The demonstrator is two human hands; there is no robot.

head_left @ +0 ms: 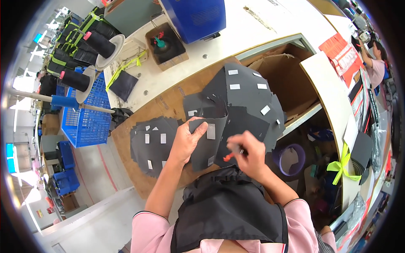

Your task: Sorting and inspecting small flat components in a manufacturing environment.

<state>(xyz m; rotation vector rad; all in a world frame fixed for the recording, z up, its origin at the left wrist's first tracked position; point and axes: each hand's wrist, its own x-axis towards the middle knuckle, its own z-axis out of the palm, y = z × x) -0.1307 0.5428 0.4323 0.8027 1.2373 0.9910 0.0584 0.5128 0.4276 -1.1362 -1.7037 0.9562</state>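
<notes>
My left hand (187,141) pinches the upper edge of a dark grey fabric piece (201,145) with small white patches on it, thumb on top. The piece is raised and bent over toward me. Just to its right, my right hand (249,154) is closed around a small tool (229,157) with an orange-red part; motion blur hides its exact kind. A pile of similar dark pieces (156,139) lies to the left. A larger fanned stack (247,90) spreads beyond my right hand, also carrying white patches.
The pieces lie on a brown board (126,141). Behind it on the white table stand a blue machine (196,19) and a small wooden box (175,59). A cardboard box (291,84) sits in an opening at right, a purple basket (291,159) below. Black thread cones (101,44) and a blue crate (86,122) are left.
</notes>
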